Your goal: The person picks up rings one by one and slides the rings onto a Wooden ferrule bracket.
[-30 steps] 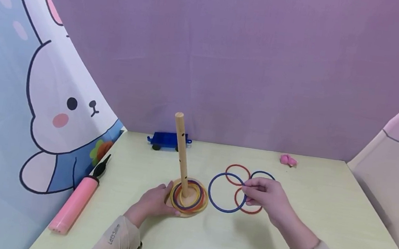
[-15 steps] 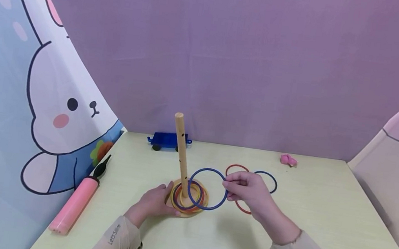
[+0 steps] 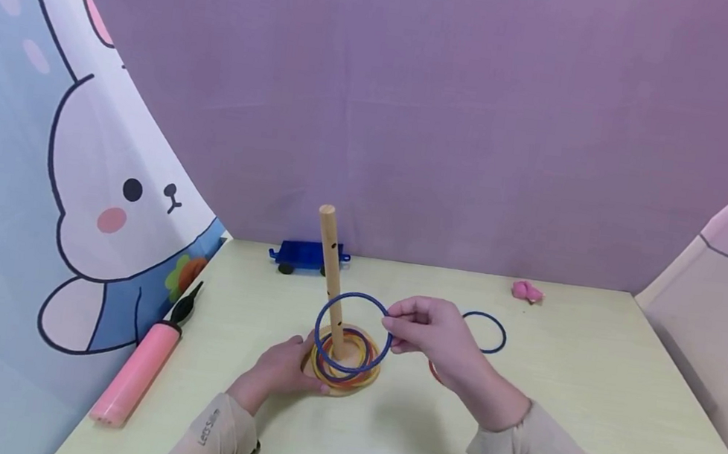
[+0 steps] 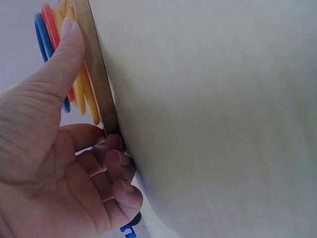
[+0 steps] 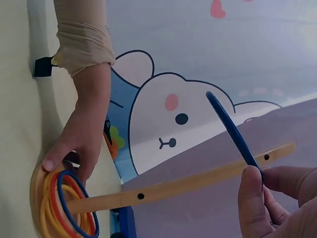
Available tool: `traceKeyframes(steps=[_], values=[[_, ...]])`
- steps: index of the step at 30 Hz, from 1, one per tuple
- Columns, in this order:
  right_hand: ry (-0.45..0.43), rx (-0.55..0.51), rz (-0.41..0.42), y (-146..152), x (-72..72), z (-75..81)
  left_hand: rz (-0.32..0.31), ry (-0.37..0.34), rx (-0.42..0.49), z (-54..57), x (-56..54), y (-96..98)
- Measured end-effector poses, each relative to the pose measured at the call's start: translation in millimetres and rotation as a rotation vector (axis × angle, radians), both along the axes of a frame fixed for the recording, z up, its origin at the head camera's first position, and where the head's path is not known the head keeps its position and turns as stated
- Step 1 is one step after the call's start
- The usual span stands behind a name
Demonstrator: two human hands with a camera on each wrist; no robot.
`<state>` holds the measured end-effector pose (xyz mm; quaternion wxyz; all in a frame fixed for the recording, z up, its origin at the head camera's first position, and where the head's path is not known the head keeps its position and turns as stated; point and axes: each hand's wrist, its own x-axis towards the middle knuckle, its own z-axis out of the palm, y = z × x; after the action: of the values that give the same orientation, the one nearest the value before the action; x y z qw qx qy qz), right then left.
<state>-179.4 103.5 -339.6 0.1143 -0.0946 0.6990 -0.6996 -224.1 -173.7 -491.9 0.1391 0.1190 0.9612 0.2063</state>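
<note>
A wooden peg [image 3: 328, 242] stands upright on a round wooden base [image 4: 101, 82]. Several rings lie stacked about its foot, among them a yellow ring [image 4: 91, 104] and a red ring [image 4: 48, 27]. My left hand [image 3: 283, 368] grips the base's left edge, thumb on top and the other fingers curled at the rim. My right hand [image 3: 436, 332] pinches a blue ring [image 5: 230, 126] between thumb and fingers, raised above the base. From the head, this ring overlaps the peg's lower half; whether it encircles the peg I cannot tell.
Behind my right hand lie another blue ring [image 3: 504, 340] and a partly hidden red ring [image 3: 433, 372]. A pink hand pump [image 3: 138, 373] lies at the left edge. Near the purple backdrop [image 3: 484, 121] are a blue toy wagon [image 3: 302, 254] and a small pink object [image 3: 525, 292].
My right hand has carried the blue ring leftward and slightly up, from beside the stand to overlapping the peg in the head view. The left hand and stand stay in place.
</note>
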Motion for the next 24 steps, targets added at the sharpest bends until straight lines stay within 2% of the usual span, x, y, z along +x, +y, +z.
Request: traceKeyframes(steps=[10, 24], values=[[0.000, -0.032, 0.006, -14, -2.6, 23.9, -0.001, 0.013, 0.050, 0.4, 1.7, -2.1], [0.050, -0.106, -0.063, -23, -15.0, 67.9, -0.022, 0.019, -0.015, 0.3, 0.9, -0.2]])
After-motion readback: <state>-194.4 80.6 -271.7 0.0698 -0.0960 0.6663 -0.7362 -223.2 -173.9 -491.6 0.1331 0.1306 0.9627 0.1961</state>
